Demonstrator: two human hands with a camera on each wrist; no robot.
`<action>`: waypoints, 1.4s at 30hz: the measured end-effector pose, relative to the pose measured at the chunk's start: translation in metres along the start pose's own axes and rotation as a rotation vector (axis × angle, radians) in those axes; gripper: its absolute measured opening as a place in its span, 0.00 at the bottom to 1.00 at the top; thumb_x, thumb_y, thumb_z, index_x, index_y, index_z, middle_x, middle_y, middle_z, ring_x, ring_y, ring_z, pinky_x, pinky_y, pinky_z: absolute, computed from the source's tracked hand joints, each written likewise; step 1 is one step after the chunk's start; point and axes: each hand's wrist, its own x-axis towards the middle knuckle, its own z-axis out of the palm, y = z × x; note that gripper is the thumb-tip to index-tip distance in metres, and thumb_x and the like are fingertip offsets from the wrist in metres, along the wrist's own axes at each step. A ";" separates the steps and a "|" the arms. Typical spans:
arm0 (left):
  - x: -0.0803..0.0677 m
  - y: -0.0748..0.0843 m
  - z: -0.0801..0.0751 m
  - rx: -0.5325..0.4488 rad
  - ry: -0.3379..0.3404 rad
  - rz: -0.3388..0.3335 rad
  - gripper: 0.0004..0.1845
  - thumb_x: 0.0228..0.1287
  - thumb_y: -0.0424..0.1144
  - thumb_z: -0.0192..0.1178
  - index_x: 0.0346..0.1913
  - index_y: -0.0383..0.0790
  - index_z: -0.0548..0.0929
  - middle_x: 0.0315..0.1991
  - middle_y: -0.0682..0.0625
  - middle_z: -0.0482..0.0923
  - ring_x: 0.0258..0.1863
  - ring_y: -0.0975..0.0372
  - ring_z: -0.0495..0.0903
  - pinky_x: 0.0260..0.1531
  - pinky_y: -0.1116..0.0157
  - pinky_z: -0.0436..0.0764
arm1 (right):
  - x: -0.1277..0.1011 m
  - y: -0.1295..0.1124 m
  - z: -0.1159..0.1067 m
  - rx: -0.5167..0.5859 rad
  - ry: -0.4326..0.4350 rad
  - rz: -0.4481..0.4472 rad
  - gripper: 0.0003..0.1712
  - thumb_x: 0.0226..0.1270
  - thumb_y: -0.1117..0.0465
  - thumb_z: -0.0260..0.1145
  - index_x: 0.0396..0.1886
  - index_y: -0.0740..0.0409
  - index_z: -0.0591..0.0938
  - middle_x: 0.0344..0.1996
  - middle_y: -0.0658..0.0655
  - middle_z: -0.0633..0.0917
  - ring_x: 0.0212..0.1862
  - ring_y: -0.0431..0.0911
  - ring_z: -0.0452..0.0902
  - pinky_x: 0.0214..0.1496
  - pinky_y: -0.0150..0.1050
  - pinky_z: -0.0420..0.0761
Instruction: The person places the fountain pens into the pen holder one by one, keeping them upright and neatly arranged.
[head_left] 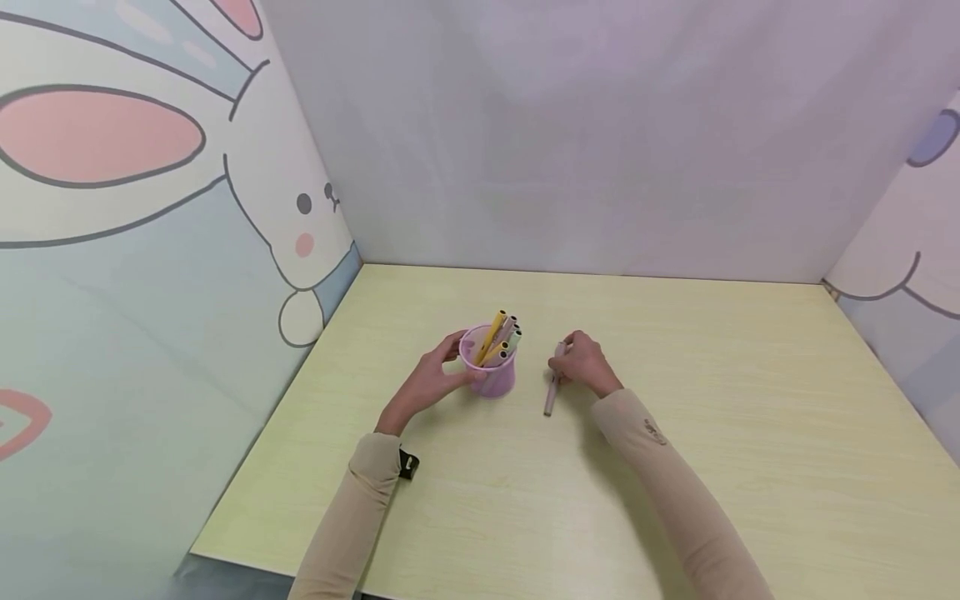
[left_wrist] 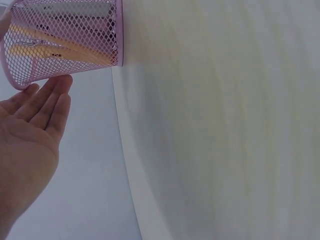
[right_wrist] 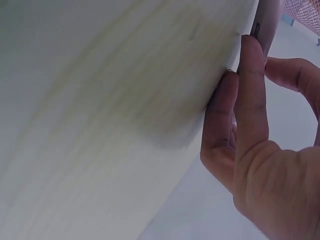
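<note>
Far left: wall panel (head_left: pixel 150 250) printed with a cartoon rabbit, pink ears, rising from the edge of the pale yellow-green wooden table (head_left: pixel 675 467). Plain pale backdrop behind.

Left hand (head_left: pixel 429 382), beige sleeve, black wrist strap at the cuff. It cups the left side of a pink mesh pen cup (head_left: pixel 491 371). In the left wrist view the palm (left_wrist: pixel 27 145) faces the mesh with fingers (left_wrist: pixel 52 97) straight and held together, tips at the rim of the cup (left_wrist: pixel 65 40); fingers are not curled round it. Whether the thumb touches the far side I cannot tell.

The cup stands upright on the table, left of centre. Inside: several markers (head_left: pixel 501 337) leaning right and away, one yellow-orange, others pale with dark caps. Yellow-orange barrels show through the mesh in the left wrist view.

Just right of the cup, apart from it: a pale pinkish-grey marker (head_left: pixel 553 385) lying on the table, long axis running roughly toward the viewer.

Right hand (head_left: pixel 583 365), beige sleeve, sits over the far end of that marker. Right wrist view: fingers (right_wrist: pixel 250 95) reach down along the marker's barrel (right_wrist: pixel 267 22), thumb bent opposite them, pinching the marker. Near end rests on the table.

Far right: second printed panel (head_left: pixel 915 250), partial cartoon outline.
</note>
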 end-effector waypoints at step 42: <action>-0.002 -0.002 -0.001 0.004 0.004 0.000 0.44 0.65 0.55 0.71 0.79 0.47 0.63 0.70 0.45 0.73 0.68 0.48 0.71 0.66 0.42 0.70 | -0.012 0.002 -0.013 0.397 0.151 -0.357 0.37 0.67 0.73 0.68 0.74 0.67 0.66 0.51 0.67 0.76 0.42 0.44 0.80 0.43 0.46 0.88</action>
